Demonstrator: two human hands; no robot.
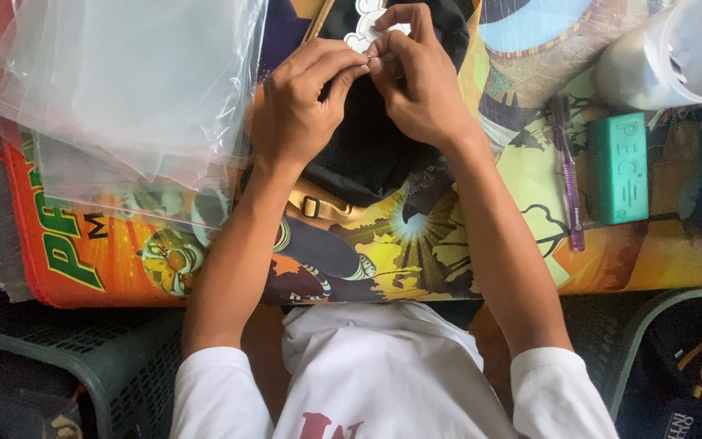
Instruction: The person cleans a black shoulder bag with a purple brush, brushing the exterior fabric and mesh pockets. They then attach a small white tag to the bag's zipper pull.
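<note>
My left hand [298, 106] and my right hand [416, 77] meet over a black mesh bag [363, 158] with tan straps that lies on a colourful cartoon-printed board [416, 236]. The fingertips of both hands pinch a small white tag or pull [373, 55] near the top of the bag. What exactly the small piece is cannot be made out. My forearms reach up from white sleeves at the bottom.
A stack of clear plastic zip bags [123, 89] lies at the left. To the right are a purple pen-like tool [570, 179], a teal rectangular block [619, 167] and a white plastic container [676, 57]. Dark green crates [99, 358] stand below the board at both sides.
</note>
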